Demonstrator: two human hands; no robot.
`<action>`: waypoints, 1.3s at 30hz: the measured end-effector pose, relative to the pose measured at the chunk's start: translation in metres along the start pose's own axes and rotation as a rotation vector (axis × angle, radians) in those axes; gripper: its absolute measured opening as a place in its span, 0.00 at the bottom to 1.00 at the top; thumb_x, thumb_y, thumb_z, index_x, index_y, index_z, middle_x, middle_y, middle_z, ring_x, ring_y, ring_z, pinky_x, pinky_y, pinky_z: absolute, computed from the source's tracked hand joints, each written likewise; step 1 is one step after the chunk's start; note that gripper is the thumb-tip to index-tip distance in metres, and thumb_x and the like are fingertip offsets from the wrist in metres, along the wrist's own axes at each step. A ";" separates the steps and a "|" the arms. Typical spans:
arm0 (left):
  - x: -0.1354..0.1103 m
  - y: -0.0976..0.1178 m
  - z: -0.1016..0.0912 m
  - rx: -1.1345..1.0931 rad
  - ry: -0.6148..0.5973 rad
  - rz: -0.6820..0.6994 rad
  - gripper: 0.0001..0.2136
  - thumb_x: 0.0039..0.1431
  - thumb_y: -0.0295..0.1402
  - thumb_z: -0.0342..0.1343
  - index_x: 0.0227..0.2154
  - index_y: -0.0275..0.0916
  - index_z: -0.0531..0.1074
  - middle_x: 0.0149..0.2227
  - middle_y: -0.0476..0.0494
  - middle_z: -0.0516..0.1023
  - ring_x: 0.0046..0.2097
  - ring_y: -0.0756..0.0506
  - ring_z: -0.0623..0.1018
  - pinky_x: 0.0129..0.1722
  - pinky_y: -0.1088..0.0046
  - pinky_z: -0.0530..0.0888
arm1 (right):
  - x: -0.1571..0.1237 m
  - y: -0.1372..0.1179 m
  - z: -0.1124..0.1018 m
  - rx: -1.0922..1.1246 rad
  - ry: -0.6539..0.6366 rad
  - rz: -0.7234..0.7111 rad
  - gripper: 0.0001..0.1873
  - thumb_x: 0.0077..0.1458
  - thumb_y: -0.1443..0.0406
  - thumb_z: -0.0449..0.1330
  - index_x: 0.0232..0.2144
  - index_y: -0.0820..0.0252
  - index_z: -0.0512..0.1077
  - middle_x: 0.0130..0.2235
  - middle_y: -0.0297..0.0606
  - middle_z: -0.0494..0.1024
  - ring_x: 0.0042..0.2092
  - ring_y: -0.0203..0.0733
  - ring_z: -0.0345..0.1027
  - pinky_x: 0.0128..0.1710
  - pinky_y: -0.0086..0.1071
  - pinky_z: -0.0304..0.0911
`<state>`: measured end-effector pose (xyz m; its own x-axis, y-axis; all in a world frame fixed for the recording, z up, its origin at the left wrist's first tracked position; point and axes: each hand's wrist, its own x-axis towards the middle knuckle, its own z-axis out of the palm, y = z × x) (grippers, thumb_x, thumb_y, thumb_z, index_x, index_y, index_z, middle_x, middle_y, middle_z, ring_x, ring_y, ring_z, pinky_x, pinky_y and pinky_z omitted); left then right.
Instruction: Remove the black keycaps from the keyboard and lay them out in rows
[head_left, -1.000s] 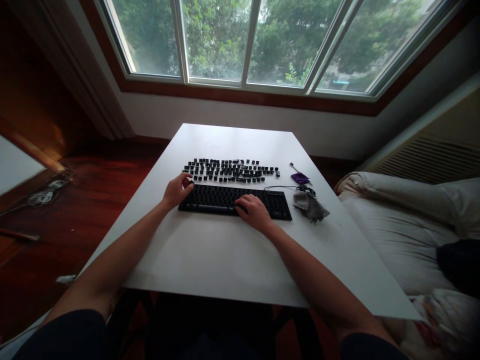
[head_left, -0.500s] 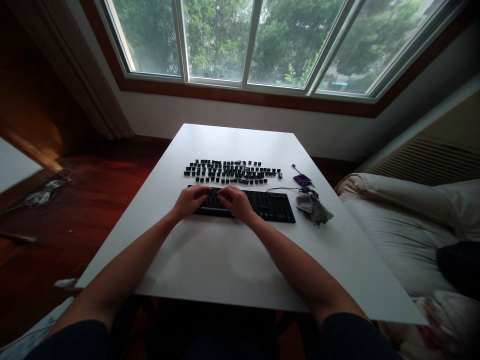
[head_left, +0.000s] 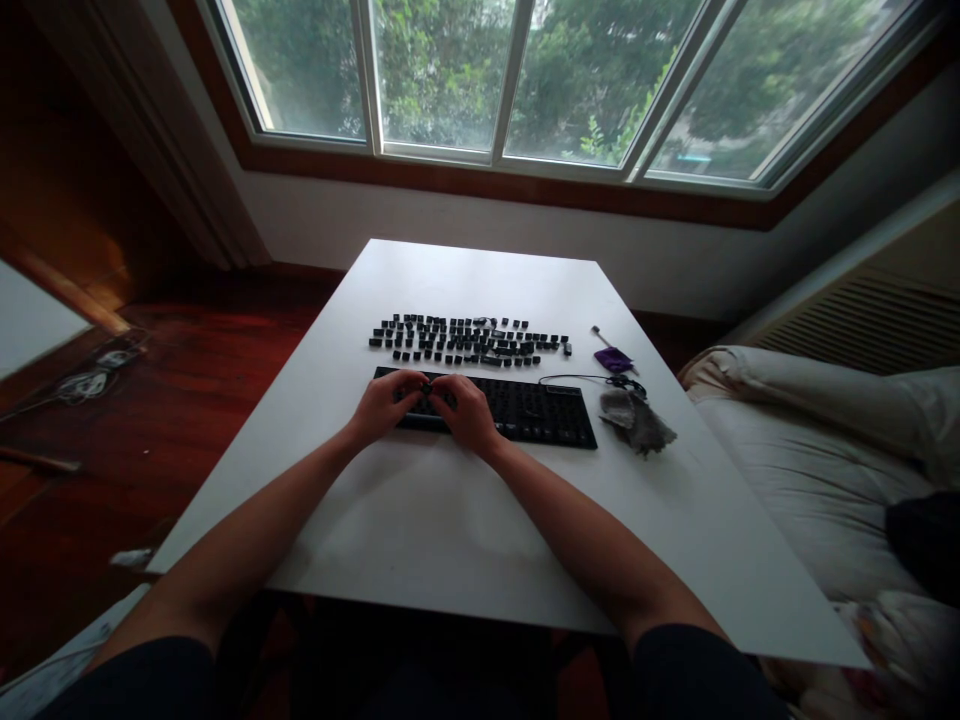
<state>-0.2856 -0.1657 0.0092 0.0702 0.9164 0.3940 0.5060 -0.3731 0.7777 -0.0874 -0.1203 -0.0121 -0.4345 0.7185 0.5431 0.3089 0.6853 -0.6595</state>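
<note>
A black keyboard [head_left: 525,412] lies on the white table [head_left: 450,520], with several loose black keycaps [head_left: 465,340] in rows just behind it. Both hands hover over the keyboard's left part. My left hand [head_left: 384,405] is curled, its fingertips pinched on a small dark keycap [head_left: 427,388]. My right hand [head_left: 469,412] is curled too, and its fingertips meet the same keycap from the right. The keys under the hands are hidden.
A black cable [head_left: 577,380] runs from the keyboard toward a grey cloth [head_left: 637,420] and a purple item [head_left: 613,358] at the right. A bed with pale bedding [head_left: 817,450] adjoins the table's right edge. Windows [head_left: 450,70] stand beyond the table.
My left hand left the loose keycaps and came over the keyboard. My right hand slid left along the keyboard until both sets of fingertips met.
</note>
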 end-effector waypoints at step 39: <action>-0.001 -0.002 0.003 -0.157 -0.025 0.049 0.11 0.64 0.37 0.58 0.44 0.41 0.81 0.42 0.42 0.79 0.43 0.44 0.77 0.42 0.68 0.75 | -0.010 -0.003 0.002 0.043 0.050 0.007 0.09 0.63 0.58 0.60 0.33 0.55 0.71 0.31 0.36 0.74 0.33 0.40 0.68 0.38 0.34 0.66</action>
<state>-0.2842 -0.1651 0.0058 0.1136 0.8991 0.4227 0.3607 -0.4337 0.8257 -0.0861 -0.1294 -0.0169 -0.3893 0.7292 0.5628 0.2752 0.6751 -0.6845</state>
